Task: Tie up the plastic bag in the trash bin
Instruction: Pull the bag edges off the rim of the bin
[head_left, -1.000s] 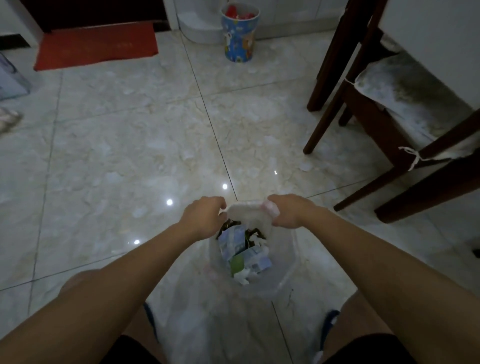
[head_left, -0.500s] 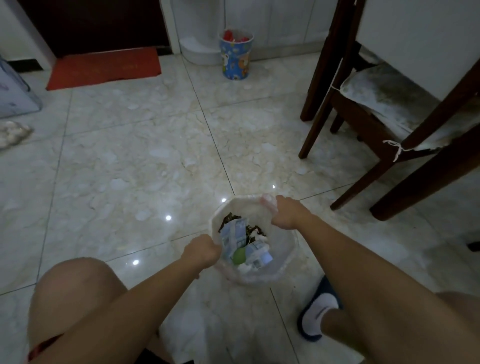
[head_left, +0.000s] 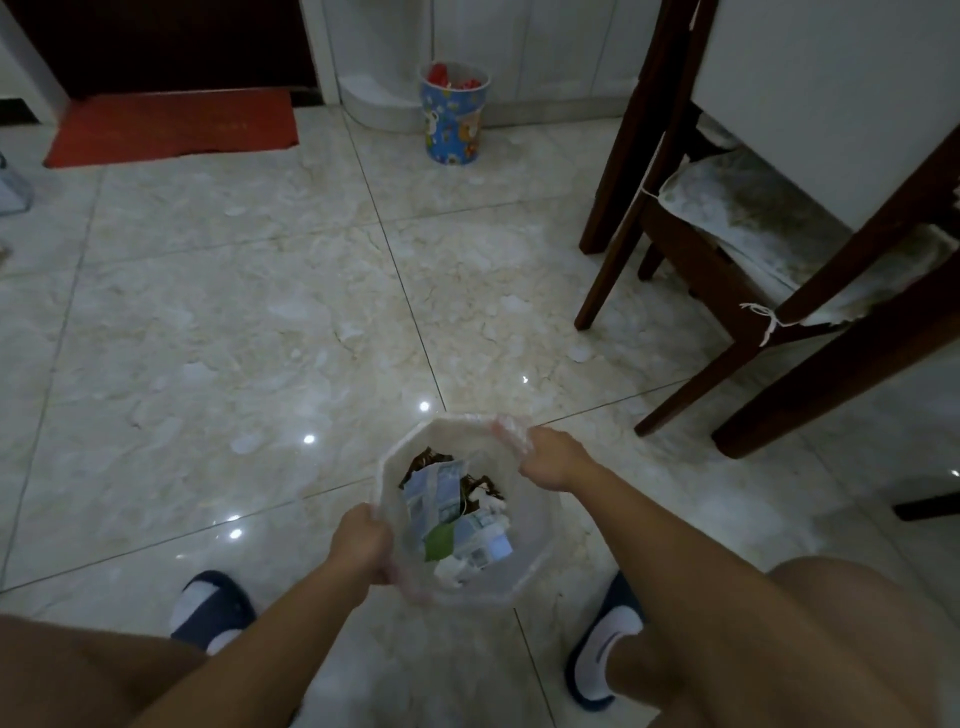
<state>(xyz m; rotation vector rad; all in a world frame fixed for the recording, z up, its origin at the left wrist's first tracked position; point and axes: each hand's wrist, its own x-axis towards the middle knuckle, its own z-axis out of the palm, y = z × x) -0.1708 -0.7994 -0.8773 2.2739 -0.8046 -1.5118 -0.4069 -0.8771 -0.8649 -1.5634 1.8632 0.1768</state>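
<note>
A small white trash bin stands on the tiled floor between my feet. A clear plastic bag lines it, with paper scraps and packaging inside. My left hand is closed on the bag's edge at the bin's near left side. My right hand is closed on the bag's edge at the far right rim, with bunched plastic in its fingers. The bag's mouth is spread wide between the two hands.
Dark wooden chair legs and a cushioned seat stand close on the right. A blue patterned bin sits by the far wall, and a red mat lies at the door. My slippered feet flank the bin.
My hands were together at the bin's far rim a second ago. The left hand has come down to the near left side, and the bag's mouth now lies spread open. The view has tilted up.
</note>
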